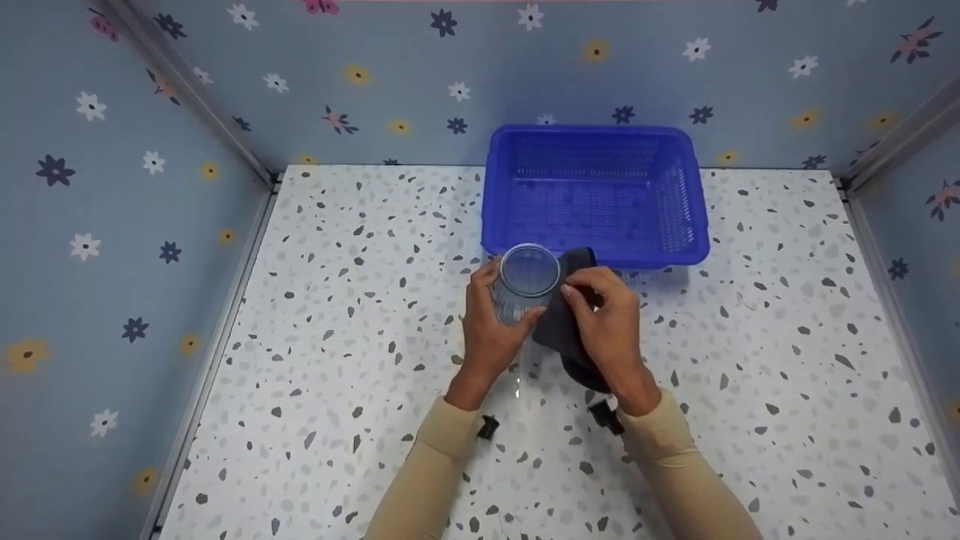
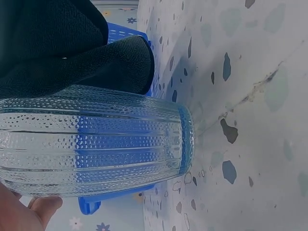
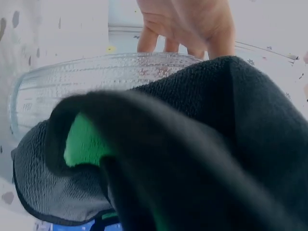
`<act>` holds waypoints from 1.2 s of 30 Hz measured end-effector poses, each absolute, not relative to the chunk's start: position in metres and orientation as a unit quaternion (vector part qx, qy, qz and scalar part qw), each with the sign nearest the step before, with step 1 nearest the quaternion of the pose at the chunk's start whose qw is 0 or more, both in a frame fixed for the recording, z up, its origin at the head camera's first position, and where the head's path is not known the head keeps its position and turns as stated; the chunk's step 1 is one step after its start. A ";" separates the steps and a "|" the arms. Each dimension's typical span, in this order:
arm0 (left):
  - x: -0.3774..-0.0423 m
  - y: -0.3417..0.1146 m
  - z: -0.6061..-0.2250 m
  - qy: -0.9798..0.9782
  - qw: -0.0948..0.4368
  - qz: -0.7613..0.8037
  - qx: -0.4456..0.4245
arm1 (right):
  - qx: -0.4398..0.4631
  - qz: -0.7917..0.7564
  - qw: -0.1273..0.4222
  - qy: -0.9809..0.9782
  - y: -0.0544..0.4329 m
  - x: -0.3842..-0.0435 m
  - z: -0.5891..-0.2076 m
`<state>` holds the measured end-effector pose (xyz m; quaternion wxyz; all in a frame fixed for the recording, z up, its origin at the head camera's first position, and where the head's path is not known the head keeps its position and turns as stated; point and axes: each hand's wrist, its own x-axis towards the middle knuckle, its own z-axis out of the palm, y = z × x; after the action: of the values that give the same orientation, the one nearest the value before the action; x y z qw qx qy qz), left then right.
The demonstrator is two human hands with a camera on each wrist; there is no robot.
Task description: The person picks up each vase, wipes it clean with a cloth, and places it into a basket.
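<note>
My left hand (image 1: 489, 334) grips a clear glass tumbler (image 1: 517, 304), its thumb and fingers round the side and the mouth turned up toward the head view. In the left wrist view the tumbler (image 2: 130, 144) shows raised dots and ribs, with its thick base close over the tabletop. My right hand (image 1: 615, 322) pinches a dark grey cloth (image 1: 559, 322) that hangs along the tumbler's right side. Folds of the cloth (image 3: 192, 139) cover part of the tumbler in the right wrist view, where a bright green underside (image 3: 86, 144) shows.
Just beyond the hands, a blue plastic basket (image 1: 596, 130) stands on the speckled white tabletop (image 1: 360, 300) against the back panel. Flower-patterned blue panels (image 1: 420, 90) enclose the table at the back and both sides. Small black pieces (image 1: 488, 427) sit at the wrists.
</note>
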<state>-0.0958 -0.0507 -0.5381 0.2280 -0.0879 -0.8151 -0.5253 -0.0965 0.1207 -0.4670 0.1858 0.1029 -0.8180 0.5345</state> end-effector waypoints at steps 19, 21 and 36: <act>-0.096 -0.049 -0.539 -0.815 0.235 -0.522 -0.088 | 0.094 0.550 0.162 -0.814 0.133 -0.094 -0.514; -0.096 -0.049 -0.539 -0.815 0.233 -0.523 -0.087 | 0.089 0.554 0.148 -0.815 0.134 -0.095 -0.524; -0.095 -0.050 -0.538 -0.808 0.232 -0.534 -0.096 | 0.088 0.566 0.143 -0.807 0.132 -0.094 -0.540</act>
<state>-0.0949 -0.0502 -0.5375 0.2321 -0.0958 -0.8076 -0.5336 -0.0942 0.1323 -0.5396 0.1429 0.0885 -0.8072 0.5658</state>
